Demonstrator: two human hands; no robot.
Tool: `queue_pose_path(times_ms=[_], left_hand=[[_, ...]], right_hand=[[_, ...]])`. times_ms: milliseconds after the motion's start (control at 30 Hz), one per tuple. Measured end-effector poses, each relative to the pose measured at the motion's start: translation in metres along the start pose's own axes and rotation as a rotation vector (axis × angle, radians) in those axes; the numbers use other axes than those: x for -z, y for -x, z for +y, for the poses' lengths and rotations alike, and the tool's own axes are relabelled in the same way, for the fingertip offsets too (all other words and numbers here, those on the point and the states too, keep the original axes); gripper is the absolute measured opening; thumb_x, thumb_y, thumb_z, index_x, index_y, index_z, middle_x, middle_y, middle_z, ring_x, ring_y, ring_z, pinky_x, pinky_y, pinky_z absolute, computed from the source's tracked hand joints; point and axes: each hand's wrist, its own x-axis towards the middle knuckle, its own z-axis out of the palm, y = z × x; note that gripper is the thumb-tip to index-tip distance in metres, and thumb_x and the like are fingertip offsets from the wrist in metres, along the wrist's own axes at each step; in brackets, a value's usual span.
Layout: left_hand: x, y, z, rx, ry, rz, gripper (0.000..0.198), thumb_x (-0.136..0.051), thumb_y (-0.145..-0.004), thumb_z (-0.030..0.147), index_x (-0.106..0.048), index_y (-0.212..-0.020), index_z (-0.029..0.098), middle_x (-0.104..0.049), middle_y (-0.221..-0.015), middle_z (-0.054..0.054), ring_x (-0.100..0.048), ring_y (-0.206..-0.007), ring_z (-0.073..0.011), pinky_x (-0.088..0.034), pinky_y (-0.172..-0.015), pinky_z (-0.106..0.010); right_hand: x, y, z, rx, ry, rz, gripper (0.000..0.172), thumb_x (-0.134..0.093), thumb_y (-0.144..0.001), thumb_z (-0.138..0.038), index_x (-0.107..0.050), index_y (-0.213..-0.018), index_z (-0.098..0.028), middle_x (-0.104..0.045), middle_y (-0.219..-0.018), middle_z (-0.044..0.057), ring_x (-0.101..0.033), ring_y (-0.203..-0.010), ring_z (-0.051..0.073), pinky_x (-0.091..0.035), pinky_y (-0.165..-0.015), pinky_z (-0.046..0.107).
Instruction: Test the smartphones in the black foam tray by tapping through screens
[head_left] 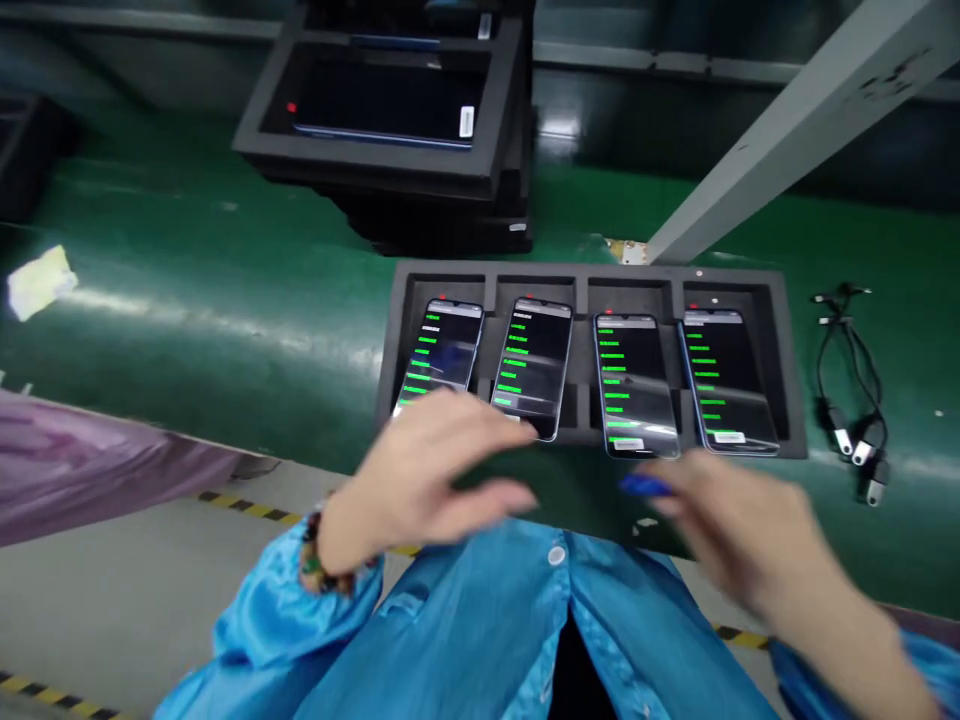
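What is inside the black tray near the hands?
Four phones with green text on lit screens, one per slot of the tray. The left hand covers the lower end of the leftmost phone.

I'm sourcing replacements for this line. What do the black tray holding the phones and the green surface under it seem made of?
The tray looks like matte black foam: thick walls, cut pockets around the phones, no shine. The green surface looks like smooth, glossy plastic or rubber belting, judging by its bright reflected streaks; which of the two is unclear.
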Motion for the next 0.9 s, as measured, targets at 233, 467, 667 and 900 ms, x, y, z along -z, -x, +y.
queue_pose_path(times_ms=[233,467,667,900], left_hand=[[-0.033,0.029,0.018,-0.029,-0.085,-0.240,0.044,-0.055,-0.112,0.049,-0.062,-0.080,0.020,-0.062,-0.069,0.002,-0.063,-0.062,-0.0146,-0.049,-0.060,-0.033],[0.023,0.064,-0.014,0.165,0.097,-0.111,0.034,-0.062,-0.110,0.047,-0.070,-0.090,0.022,-0.070,-0.073,0.002,-0.064,-0.064,-0.0120,-0.050,-0.062,-0.027],[0.063,0.069,-0.089,0.737,0.088,0.108,0.044,-0.056,-0.109,0.052,-0.064,-0.079,0.020,-0.072,-0.074,-0.001,-0.069,-0.071,-0.0150,-0.052,-0.070,-0.027],[0.029,0.071,-0.098,0.636,0.414,-0.048,0.047,-0.051,-0.112,0.055,-0.061,-0.083,0.020,-0.069,-0.071,0.001,-0.070,-0.065,-0.0130,-0.054,-0.067,-0.025]], right_hand=[[-0.073,-0.029,-0.056,0.289,0.192,-0.190,0.028,-0.046,-0.114,-0.026,-0.071,-0.124,-0.022,-0.067,-0.079,0.001,-0.063,-0.062,0.017,-0.046,-0.052,0.035],[-0.069,-0.030,-0.064,-0.004,-0.008,-0.018,0.048,-0.054,-0.112,-0.045,-0.052,-0.158,-0.034,-0.077,-0.090,0.004,-0.074,-0.068,0.025,-0.060,-0.056,0.040],[-0.043,-0.016,-0.054,-0.247,-0.417,-0.127,0.028,-0.053,-0.109,-0.033,-0.072,-0.127,-0.041,-0.082,-0.112,0.005,-0.082,-0.096,0.029,-0.072,-0.083,0.050],[-0.072,-0.015,-0.082,-0.383,-1.012,-0.083,0.027,-0.061,-0.104,-0.056,-0.064,-0.122,-0.036,-0.082,-0.093,0.007,-0.081,-0.083,0.031,-0.069,-0.067,0.046]])
